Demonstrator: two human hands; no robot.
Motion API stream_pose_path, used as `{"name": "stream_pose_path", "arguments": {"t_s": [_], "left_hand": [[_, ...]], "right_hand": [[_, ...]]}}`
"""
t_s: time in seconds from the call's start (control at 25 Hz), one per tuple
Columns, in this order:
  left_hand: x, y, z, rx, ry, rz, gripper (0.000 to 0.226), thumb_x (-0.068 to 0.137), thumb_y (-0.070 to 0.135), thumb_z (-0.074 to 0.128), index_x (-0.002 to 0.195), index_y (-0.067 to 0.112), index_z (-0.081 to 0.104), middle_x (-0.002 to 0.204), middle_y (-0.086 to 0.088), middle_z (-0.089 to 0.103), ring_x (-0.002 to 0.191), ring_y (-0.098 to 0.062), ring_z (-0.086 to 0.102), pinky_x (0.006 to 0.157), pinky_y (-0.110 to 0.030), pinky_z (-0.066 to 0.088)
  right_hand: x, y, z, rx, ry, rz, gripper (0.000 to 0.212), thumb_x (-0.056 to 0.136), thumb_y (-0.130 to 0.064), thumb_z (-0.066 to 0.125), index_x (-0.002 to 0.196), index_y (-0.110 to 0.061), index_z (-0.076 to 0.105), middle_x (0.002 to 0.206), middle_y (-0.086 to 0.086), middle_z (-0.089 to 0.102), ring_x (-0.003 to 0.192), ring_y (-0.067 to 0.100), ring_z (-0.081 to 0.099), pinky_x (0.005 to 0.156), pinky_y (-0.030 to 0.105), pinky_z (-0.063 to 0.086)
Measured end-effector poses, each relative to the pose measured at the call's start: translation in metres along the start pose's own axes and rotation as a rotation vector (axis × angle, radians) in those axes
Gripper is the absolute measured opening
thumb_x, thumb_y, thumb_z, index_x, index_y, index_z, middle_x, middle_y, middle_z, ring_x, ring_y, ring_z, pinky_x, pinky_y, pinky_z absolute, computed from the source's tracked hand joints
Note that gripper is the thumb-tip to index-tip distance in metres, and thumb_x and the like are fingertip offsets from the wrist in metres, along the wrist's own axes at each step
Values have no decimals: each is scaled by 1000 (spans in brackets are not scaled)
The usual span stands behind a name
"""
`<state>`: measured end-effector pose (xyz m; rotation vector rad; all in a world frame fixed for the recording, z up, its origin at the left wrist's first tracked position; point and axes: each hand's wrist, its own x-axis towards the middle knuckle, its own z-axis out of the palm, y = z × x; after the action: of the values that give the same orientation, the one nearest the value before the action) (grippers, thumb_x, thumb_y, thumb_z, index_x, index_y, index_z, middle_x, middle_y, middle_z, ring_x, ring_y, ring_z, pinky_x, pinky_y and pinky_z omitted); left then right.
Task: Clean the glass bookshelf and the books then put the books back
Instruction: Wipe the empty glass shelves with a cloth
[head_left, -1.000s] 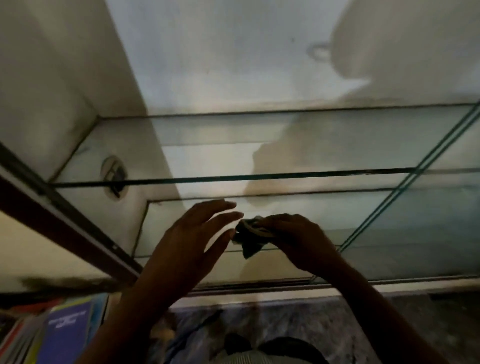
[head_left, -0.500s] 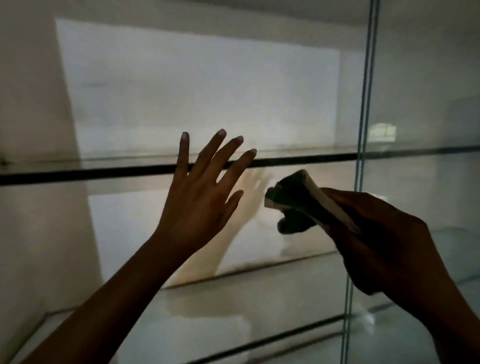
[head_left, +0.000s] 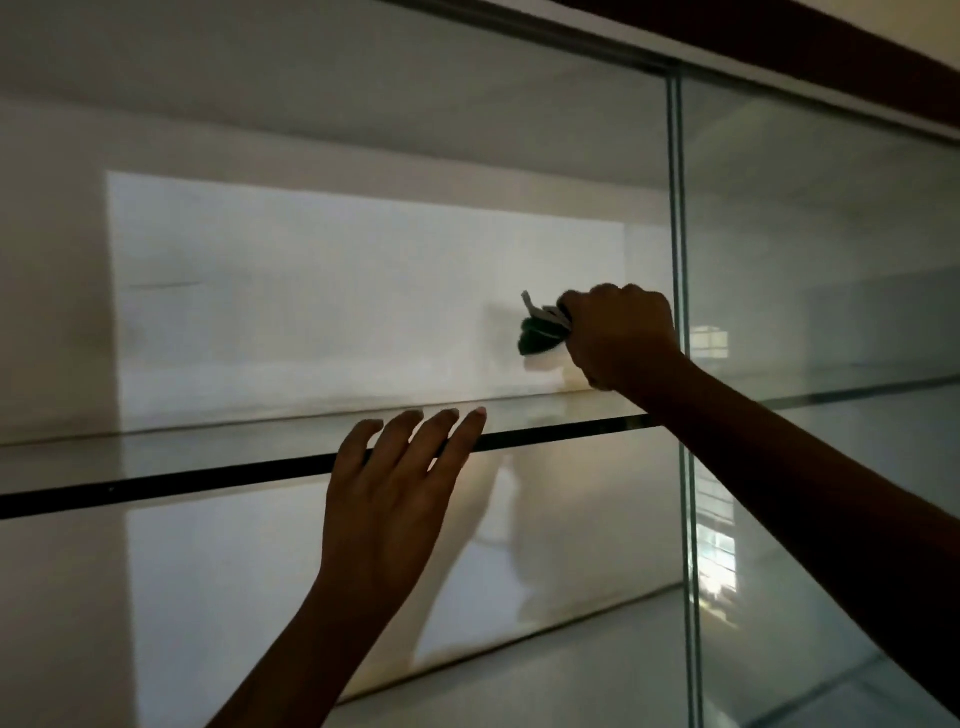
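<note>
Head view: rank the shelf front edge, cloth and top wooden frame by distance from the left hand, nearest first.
1. Shelf front edge: the fingers of the left hand lie across it.
2. Cloth: up and to the right, gripped by the right hand.
3. Top wooden frame: upper right corner, well above both hands.

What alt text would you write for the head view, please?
A right hand grips a dark cloth above a glass shelf inside a glass bookshelf. The left hand lies open, straight fingers across the shelf's front edge.
</note>
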<state>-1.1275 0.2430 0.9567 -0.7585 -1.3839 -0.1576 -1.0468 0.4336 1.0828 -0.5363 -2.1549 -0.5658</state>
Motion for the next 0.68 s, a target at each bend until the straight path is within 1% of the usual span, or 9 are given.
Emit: {"name": "stream_pose_path", "arguments": {"t_s": [0.08,0.16,0.2,0.28,0.36,0.4,0.48,0.56,0.68], "left_hand": [[0,-1,2,-23,33,-8,51,76,-3,57,121,20,63,108,1,69,100,-21,58,89,-37,33],[0,-1,3,-52,66,-14,49,78,-5,51,118,19,65,107,1,69,99,-19,51,90,-37,33],[0,-1,4,-60,74,-14,49,78,-6,50,117,18,66,107,1,69,98,-19,50,91,-37,33],[2,-1,3,-70,74,-19,49,75,-7,53,115,17,67,104,1,70,95,-18,50,90,-37,34],[4,0,1,-88,74,-27,47,72,-7,59,111,16,69,100,1,70,91,-17,49,88,-36,33],[5,1,0,-93,78,-29,46,72,-7,61,110,16,69,99,1,70,90,-17,48,86,-36,33],[6,3,0,-94,81,-37,44,72,-6,61,109,16,69,98,1,70,89,-17,47,85,-36,32],[6,5,0,-89,79,-53,43,74,-6,60,109,16,69,99,1,70,90,-17,47,84,-35,32],[6,5,-1,-83,54,-62,39,77,-2,62,111,16,68,100,0,70,91,-18,48,85,-36,31]], "right_hand": [[-3,8,8,31,-392,30,41,93,-29,49,132,-18,47,125,10,54,113,29,52,88,36,41],[-7,10,14,192,-590,-24,50,96,-28,42,145,-25,30,144,9,40,127,29,42,101,35,34],[-8,9,16,239,-617,-67,51,97,-24,40,147,-28,26,146,8,38,128,28,40,102,34,33],[-5,10,25,208,-565,-92,49,97,-17,39,144,-26,33,141,9,43,125,29,43,100,34,35],[-5,12,28,94,-438,-5,39,96,-16,41,135,-16,46,132,13,50,120,32,48,97,37,40],[-6,12,29,20,-418,44,35,96,-17,42,129,-10,50,128,14,51,119,31,49,96,36,41],[-7,12,32,-61,-491,82,31,97,-16,40,122,-5,53,127,12,52,121,29,47,97,32,38],[-4,13,33,-15,-546,75,30,96,-15,40,119,-4,55,127,11,53,120,29,47,94,30,36],[1,9,33,81,-537,15,36,96,-18,36,127,-7,51,134,11,50,122,32,45,98,33,35]]}}
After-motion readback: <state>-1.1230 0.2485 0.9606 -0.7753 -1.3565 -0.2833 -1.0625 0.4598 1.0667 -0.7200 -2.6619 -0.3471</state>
